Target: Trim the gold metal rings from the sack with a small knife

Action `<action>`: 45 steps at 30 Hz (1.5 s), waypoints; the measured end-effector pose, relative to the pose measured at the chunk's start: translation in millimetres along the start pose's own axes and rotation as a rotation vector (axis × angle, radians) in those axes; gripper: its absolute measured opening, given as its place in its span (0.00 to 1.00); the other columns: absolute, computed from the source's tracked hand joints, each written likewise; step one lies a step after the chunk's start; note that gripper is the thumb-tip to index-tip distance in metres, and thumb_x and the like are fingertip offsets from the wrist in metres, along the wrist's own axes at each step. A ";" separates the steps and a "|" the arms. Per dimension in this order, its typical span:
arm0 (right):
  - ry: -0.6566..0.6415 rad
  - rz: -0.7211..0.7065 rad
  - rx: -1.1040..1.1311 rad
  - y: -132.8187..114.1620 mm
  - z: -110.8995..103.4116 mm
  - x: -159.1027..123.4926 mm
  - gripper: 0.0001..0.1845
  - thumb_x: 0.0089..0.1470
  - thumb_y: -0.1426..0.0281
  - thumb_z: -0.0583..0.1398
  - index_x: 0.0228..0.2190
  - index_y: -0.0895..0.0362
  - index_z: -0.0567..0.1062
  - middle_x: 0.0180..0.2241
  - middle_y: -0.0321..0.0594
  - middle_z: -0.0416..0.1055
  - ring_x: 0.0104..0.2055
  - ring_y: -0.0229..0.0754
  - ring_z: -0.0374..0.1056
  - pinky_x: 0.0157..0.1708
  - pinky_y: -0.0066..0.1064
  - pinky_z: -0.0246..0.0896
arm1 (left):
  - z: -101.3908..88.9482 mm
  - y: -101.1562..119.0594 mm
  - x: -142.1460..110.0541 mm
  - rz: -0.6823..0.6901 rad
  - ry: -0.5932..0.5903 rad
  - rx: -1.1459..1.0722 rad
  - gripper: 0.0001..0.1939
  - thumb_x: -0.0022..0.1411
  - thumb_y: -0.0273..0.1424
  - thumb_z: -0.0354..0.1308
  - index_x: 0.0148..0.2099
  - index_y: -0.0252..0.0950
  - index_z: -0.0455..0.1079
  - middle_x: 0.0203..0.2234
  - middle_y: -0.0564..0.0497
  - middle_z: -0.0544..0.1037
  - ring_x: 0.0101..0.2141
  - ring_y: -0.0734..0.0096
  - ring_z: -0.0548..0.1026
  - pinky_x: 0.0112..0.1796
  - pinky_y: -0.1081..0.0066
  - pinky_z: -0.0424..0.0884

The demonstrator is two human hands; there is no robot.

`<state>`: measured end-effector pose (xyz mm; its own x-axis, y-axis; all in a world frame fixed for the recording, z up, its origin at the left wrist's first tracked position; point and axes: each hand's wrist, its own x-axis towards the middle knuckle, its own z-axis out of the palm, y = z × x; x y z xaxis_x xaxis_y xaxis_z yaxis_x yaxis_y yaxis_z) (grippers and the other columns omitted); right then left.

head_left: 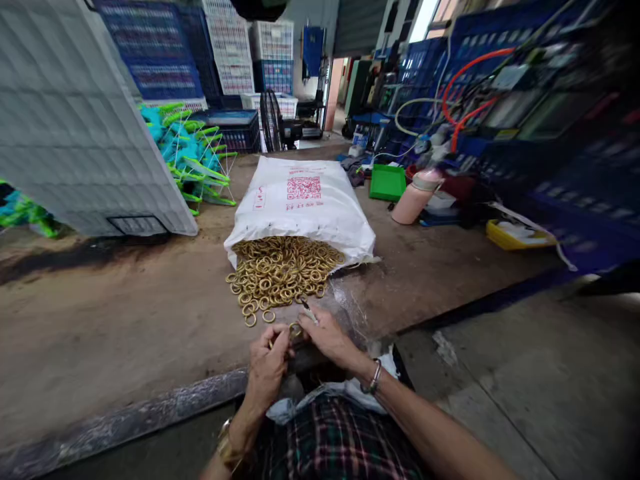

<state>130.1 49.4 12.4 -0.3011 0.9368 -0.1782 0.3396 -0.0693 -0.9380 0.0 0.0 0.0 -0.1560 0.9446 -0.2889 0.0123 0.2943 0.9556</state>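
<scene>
My left hand (269, 363) is closed at the table's front edge, with a bit of brass showing between its fingers. A brass ring (295, 330) sits at its fingertips, between the two hands. My right hand (330, 339) grips a slim tool with a pale body (309, 312) and a dark tip; its exact kind is too small to tell. Just beyond both hands, a heap of brass rings (280, 273) spills from the mouth of a white woven sack (305, 220) lying on its side. A few loose rings lie at the heap's near edge.
On the brown worktable (150, 313), a grey-white crate (90, 127) stands at left beside green and turquoise pieces (195, 153). Rightward are a green tray (387, 183), a pink bottle (416, 200) and a yellow tray (517, 235). A fan (273, 123) stands behind.
</scene>
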 end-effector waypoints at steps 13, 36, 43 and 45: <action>0.007 -0.025 0.081 6.9 6.5 3.4 0.10 0.49 0.65 0.53 0.21 0.57 0.64 0.17 0.29 0.60 0.21 0.32 0.55 0.21 0.23 0.48 | 5.0 3.2 -1.0 -0.137 -0.133 -0.333 0.19 0.50 0.45 0.58 0.35 0.34 0.65 0.18 0.57 0.67 0.14 0.82 0.61 0.12 0.83 0.52; -0.033 -0.417 -0.524 12.7 0.1 -10.7 0.07 0.48 0.77 0.50 0.24 0.56 0.65 0.22 0.34 0.65 0.24 0.35 0.59 0.26 0.25 0.50 | 2.6 2.5 -1.0 -0.047 -0.178 -0.367 0.18 0.52 0.46 0.57 0.28 0.35 0.62 0.16 0.58 0.67 0.14 0.83 0.60 0.12 0.83 0.53; -0.049 -0.428 -0.589 14.0 5.4 -12.5 0.07 0.46 0.79 0.51 0.26 0.57 0.67 0.24 0.36 0.68 0.27 0.36 0.62 0.28 0.26 0.52 | -1.3 -4.8 0.1 -0.034 -0.151 -0.303 0.18 0.53 0.46 0.55 0.31 0.35 0.63 0.16 0.58 0.68 0.13 0.82 0.61 0.12 0.83 0.55; -0.055 -0.423 -0.610 13.4 5.3 -13.4 0.08 0.46 0.78 0.51 0.26 0.57 0.67 0.24 0.36 0.68 0.27 0.36 0.62 0.28 0.26 0.51 | -2.2 -6.0 0.2 -0.032 -0.142 -0.285 0.18 0.53 0.47 0.55 0.32 0.35 0.63 0.16 0.58 0.68 0.13 0.82 0.61 0.13 0.82 0.55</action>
<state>133.9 34.1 0.6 -0.5543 0.8219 0.1316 0.6146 0.5108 -0.6012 -2.3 -1.9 -5.7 -0.0121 0.9523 -0.3049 -0.2709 0.2904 0.9178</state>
